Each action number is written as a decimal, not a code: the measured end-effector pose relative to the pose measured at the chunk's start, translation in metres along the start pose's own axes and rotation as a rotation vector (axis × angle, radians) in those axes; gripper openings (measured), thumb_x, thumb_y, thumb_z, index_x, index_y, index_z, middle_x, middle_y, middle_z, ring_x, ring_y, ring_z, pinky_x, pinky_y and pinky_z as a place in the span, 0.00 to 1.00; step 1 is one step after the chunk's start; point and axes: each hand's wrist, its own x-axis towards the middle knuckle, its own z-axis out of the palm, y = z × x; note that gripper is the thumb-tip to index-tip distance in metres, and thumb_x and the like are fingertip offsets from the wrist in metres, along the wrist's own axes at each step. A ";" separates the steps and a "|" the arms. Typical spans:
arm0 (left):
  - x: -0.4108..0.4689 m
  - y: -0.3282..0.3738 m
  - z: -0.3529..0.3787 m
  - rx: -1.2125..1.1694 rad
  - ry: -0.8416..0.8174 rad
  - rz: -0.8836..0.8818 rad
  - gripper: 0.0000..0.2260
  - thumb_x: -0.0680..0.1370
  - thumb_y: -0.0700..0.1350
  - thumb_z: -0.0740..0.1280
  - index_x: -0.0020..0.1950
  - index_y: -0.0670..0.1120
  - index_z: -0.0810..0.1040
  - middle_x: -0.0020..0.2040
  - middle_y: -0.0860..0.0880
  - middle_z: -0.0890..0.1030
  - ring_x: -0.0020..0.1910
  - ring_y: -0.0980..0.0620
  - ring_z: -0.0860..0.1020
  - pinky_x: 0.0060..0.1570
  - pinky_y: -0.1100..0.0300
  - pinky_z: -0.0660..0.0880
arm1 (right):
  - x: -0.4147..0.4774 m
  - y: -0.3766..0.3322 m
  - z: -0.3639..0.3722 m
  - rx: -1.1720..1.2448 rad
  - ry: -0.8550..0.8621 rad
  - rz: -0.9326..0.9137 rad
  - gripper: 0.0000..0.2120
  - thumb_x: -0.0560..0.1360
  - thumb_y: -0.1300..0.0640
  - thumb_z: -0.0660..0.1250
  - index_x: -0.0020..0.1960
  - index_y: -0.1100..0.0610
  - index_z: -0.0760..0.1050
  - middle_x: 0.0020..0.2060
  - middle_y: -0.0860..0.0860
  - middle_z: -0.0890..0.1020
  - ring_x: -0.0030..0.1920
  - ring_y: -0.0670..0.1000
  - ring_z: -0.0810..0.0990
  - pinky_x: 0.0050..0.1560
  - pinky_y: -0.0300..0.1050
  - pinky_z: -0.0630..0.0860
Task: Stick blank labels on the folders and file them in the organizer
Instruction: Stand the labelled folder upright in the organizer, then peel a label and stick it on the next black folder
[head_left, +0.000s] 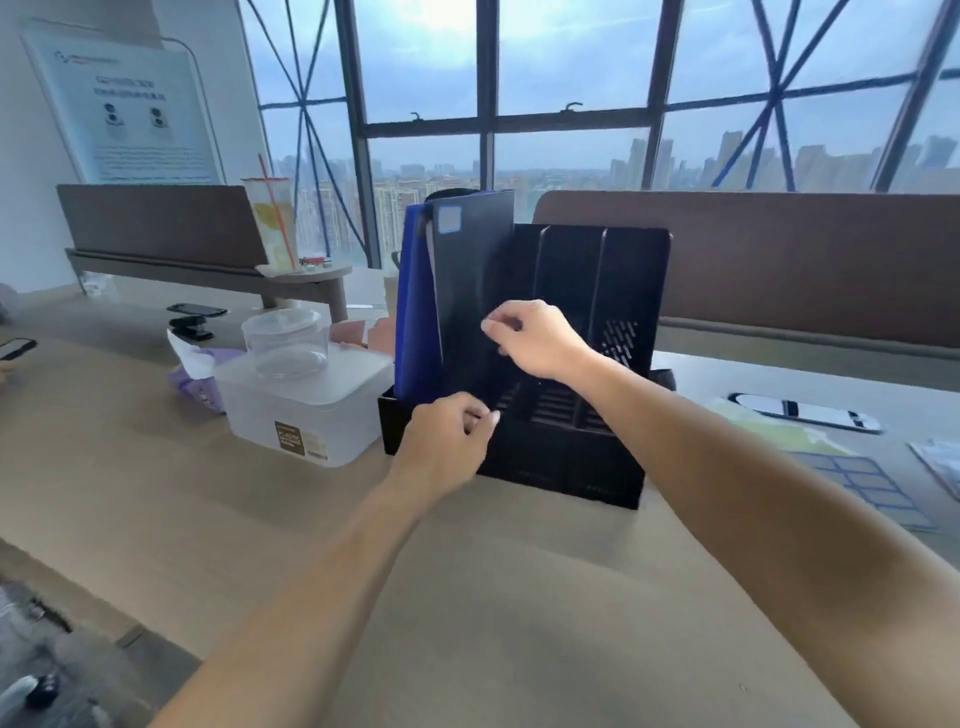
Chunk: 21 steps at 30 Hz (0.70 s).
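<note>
On my remote feed I look down at a pale wood-grain table (467, 597) where a black plastic desk organizer (597, 312) with upright dividers and a slotted base stands. In its leftmost compartment, a thin royal-blue folder (415, 312) stands upright on the outer side, and a thin matte black folder (467, 291) stands just beside it on the right, leaning slightly. A small white blank label with a blue border (448, 218) sits near the top left corner of the black folder. The right grip (524, 338), a bare hand, pinches the black folder's right edge between thumb and forefinger, about halfway up. The left grip (447, 441), also a bare hand, is curled at the organizer's front left, at the folder's lower edge; I cannot tell whether it grasps anything. Left of the organizer is a translucent white plastic storage box (311, 410) with a clear round tub (284, 340) on its lid. To the right, well apart, a sheet of blue-bordered labels (862, 486) lies flat on the table. Behind are benches and tall windows over a city skyline.
</note>
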 end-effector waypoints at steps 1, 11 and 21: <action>-0.006 0.007 0.008 -0.009 -0.019 0.026 0.07 0.79 0.51 0.66 0.47 0.50 0.80 0.38 0.56 0.82 0.41 0.57 0.80 0.41 0.64 0.74 | -0.012 0.004 -0.015 -0.068 -0.007 -0.026 0.09 0.79 0.48 0.65 0.51 0.51 0.81 0.41 0.44 0.82 0.44 0.46 0.81 0.43 0.41 0.74; -0.056 0.159 0.163 -0.130 -0.421 0.334 0.04 0.79 0.48 0.65 0.45 0.54 0.77 0.40 0.55 0.81 0.38 0.56 0.78 0.38 0.66 0.72 | -0.230 0.109 -0.215 -0.507 0.107 0.265 0.08 0.79 0.51 0.66 0.49 0.54 0.82 0.37 0.42 0.81 0.39 0.46 0.77 0.43 0.40 0.70; -0.131 0.280 0.292 -0.074 -0.763 0.621 0.22 0.79 0.57 0.65 0.71 0.50 0.73 0.69 0.48 0.73 0.70 0.50 0.70 0.68 0.60 0.64 | -0.452 0.200 -0.354 -0.879 0.161 1.101 0.32 0.75 0.33 0.62 0.72 0.51 0.67 0.69 0.57 0.70 0.69 0.61 0.68 0.64 0.56 0.68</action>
